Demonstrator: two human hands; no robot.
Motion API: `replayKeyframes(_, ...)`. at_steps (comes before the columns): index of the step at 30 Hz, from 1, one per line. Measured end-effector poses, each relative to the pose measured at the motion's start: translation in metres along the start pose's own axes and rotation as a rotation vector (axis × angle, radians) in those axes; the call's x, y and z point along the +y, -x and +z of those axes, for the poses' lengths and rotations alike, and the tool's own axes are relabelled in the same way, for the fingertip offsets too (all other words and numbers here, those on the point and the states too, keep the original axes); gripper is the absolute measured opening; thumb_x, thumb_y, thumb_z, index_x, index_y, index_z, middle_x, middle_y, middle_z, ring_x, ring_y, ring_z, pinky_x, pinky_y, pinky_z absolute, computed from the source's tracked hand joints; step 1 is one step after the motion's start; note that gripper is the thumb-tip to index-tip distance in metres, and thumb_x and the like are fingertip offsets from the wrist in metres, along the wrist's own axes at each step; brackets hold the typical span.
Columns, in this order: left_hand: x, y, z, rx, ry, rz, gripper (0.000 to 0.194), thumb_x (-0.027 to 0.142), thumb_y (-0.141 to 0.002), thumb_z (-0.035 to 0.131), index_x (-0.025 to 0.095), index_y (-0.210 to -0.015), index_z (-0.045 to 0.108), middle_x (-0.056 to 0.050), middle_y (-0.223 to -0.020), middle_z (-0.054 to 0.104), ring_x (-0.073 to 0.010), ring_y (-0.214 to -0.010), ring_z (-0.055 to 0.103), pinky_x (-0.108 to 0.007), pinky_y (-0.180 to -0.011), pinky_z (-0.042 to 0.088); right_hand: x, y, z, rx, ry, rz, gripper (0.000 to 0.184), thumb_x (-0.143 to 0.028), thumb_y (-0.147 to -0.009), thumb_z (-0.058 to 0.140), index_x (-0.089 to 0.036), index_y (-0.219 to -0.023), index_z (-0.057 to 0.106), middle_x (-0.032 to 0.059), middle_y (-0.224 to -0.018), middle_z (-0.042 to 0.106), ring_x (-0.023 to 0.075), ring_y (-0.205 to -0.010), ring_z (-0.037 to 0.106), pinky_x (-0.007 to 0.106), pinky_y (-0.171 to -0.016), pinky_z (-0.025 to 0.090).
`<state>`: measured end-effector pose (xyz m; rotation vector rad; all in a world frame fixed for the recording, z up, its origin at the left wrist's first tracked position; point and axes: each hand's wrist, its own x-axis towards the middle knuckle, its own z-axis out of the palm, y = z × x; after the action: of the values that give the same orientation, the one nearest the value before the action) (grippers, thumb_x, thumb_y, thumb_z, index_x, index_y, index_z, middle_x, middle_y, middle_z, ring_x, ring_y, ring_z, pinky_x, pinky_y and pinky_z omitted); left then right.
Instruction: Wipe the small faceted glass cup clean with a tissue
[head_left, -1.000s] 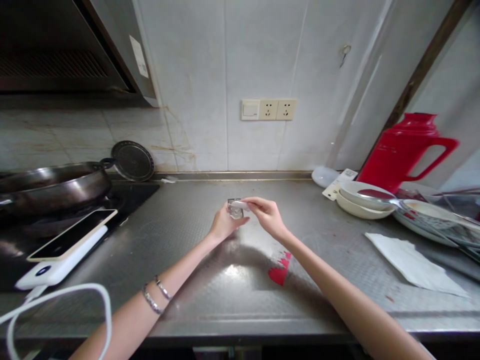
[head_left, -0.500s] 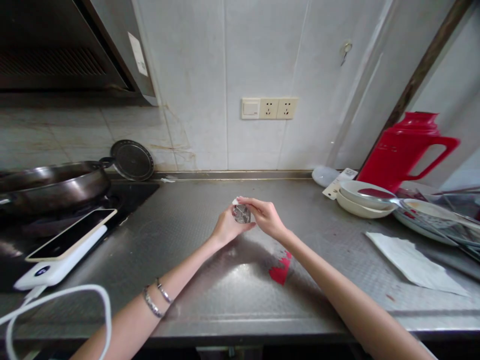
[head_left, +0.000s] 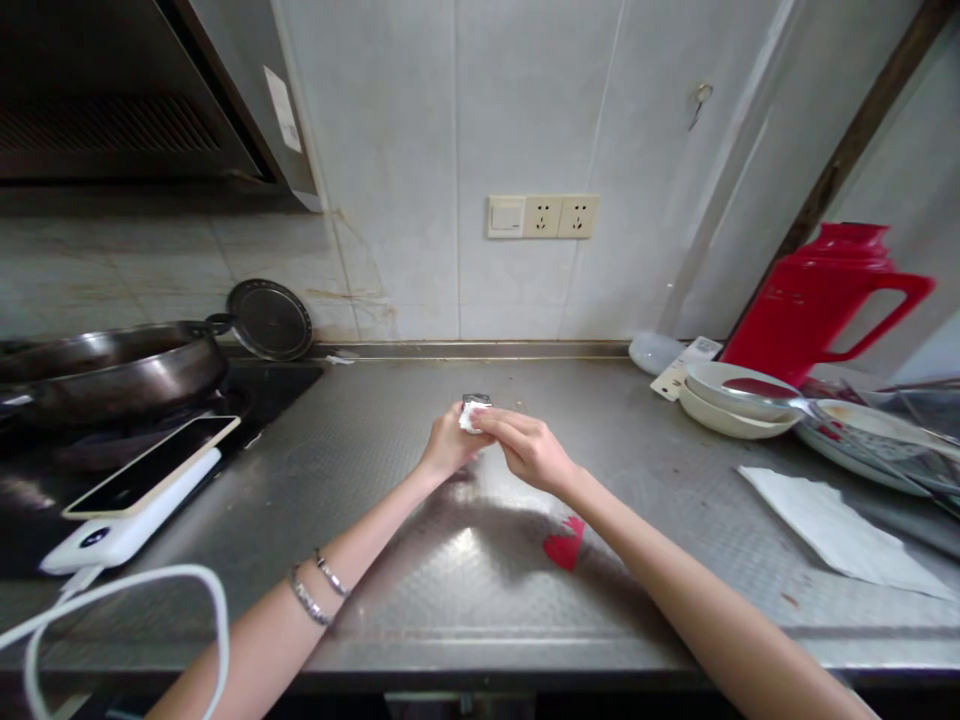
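My left hand (head_left: pixel 445 446) is closed round a small silvery, glass-like round object (head_left: pixel 477 399) above the middle of the counter. Only its dark, shiny top edge shows; the fingers and the tissue hide the rest, so I cannot tell its exact kind. In my right hand (head_left: pixel 534 450) a wad of white tissue (head_left: pixel 471 415) is pinched between the fingertips and pressed against the near side of that object. Both hands meet there, over the steel counter (head_left: pixel 390 610). Two silver bracelets (head_left: pixel 309 598) circle my left wrist.
At the left, a pan (head_left: pixel 112 375) sits on the dark stove, with a phone (head_left: pixel 154 468) on a white power bank (head_left: pixel 112 535) and its cable nearby. Stacked bowls (head_left: pixel 739 415), a red thermos (head_left: pixel 810 300) and a paper sheet (head_left: pixel 840 530) lie right. A red scrap (head_left: pixel 565 545) is on the counter.
The round object has tilted, so its patterned round face no longer shows. My right hand has brought the tissue from its upper edge down onto its near side. The view has shifted slightly.
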<state>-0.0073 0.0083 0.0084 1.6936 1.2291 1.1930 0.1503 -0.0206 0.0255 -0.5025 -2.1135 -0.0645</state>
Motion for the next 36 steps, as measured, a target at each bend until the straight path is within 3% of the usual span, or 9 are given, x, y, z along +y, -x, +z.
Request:
replayKeyframes(3,0.004,0.001,0.002,0.017,0.009,-0.044,0.049,0.038,-0.059,0.081,0.016,-0.099,0.062,-0.002,-0.081,0.067,-0.0124,-0.060,0.060,-0.018,-0.038,0.047,0.002,-0.003,-0.004,0.202,-0.031,0.196,0.031,-0.015,-0.093,0.040,-0.023,-0.110,0.066,0.0062,-0.100,0.073,0.0175,-0.092,0.070,0.029,-0.079,0.056)
replayKeyframes(7,0.007,0.005,0.003,-0.010,0.076,-0.069,0.060,0.044,-0.057,0.083,0.015,-0.105,0.061,-0.003,-0.082,0.067,-0.0119,-0.060,0.059,-0.019,-0.040,0.048,0.016,-0.005,-0.005,0.392,-0.096,0.509,0.026,-0.029,-0.093,0.045,-0.021,-0.101,0.069,0.0060,-0.096,0.073,0.0198,-0.089,0.068,0.031,-0.081,0.053)
replayKeyframes(10,0.007,0.006,0.003,-0.042,0.109,-0.052,0.058,0.044,-0.056,0.083,0.014,-0.100,0.063,-0.003,-0.080,0.066,-0.0114,-0.059,0.058,-0.018,-0.040,0.047,0.026,-0.005,-0.003,0.315,-0.282,0.609,0.028,-0.033,-0.091,0.046,-0.020,-0.101,0.069,0.0069,-0.100,0.072,0.0216,-0.094,0.066,0.036,-0.085,0.052)
replayKeyframes(13,0.009,0.005,0.001,-0.081,0.153,-0.062,0.048,0.043,-0.060,0.081,0.013,-0.093,0.065,-0.002,-0.073,0.065,-0.0094,-0.052,0.056,-0.018,-0.038,0.046,0.030,-0.004,-0.002,0.130,-0.559,0.627,0.030,-0.028,-0.086,0.049,-0.022,-0.110,0.066,0.0070,-0.116,0.067,0.0232,-0.107,0.062,0.040,-0.091,0.051)
replayKeyframes(18,0.014,0.003,-0.004,-0.129,0.175,-0.177,0.046,0.048,-0.065,0.077,0.013,-0.093,0.065,0.000,-0.065,0.062,-0.0077,-0.041,0.050,-0.022,-0.037,0.048,0.027,0.004,0.005,-0.067,-0.732,0.610,0.065,-0.014,-0.070,0.059,-0.028,-0.132,0.050,0.0058,-0.141,0.049,0.0264,-0.128,0.047,0.046,-0.103,0.043)
replayKeyframes(22,0.011,0.004,-0.002,-0.166,0.172,-0.219,0.045,0.051,-0.068,0.074,0.012,-0.089,0.064,-0.002,-0.068,0.063,-0.0086,-0.041,0.052,-0.023,-0.038,0.049,0.025,0.012,0.021,-0.051,-0.681,0.616,0.083,-0.017,-0.065,0.071,-0.026,-0.141,0.037,0.0102,-0.147,0.037,0.0267,-0.133,0.041,0.044,-0.105,0.041)
replayKeyframes(27,0.007,0.001,-0.004,-0.207,0.238,-0.214,0.060,0.056,-0.068,0.072,0.012,-0.107,0.059,-0.001,-0.069,0.060,-0.0092,-0.042,0.052,-0.025,-0.040,0.050,0.026,0.011,0.024,0.022,-0.659,0.712,0.083,-0.023,-0.062,0.078,-0.023,-0.136,0.041,0.0124,-0.137,0.048,0.0266,-0.121,0.053,0.042,-0.098,0.048)
replayKeyframes(32,-0.006,-0.009,-0.019,-0.331,0.277,-0.154,0.113,0.054,-0.055,0.082,0.022,-0.145,0.021,-0.013,-0.110,0.059,-0.0101,-0.057,0.057,-0.026,-0.047,0.051,0.026,-0.001,0.007,0.138,-0.682,0.931,0.087,-0.031,-0.061,0.080,-0.019,-0.137,0.041,0.0108,-0.116,0.063,0.0234,-0.100,0.064,0.039,-0.086,0.054)
replayKeyframes(36,-0.014,-0.010,-0.016,-0.177,0.122,0.050,0.121,0.035,-0.044,0.091,0.024,-0.145,0.024,-0.018,-0.133,0.046,-0.0148,-0.083,0.060,-0.030,-0.070,0.054,0.021,-0.007,0.002,0.162,-0.730,1.018,0.084,-0.035,-0.064,0.079,-0.017,-0.137,0.042,0.0133,-0.120,0.062,0.0227,-0.096,0.066,0.034,-0.074,0.058)
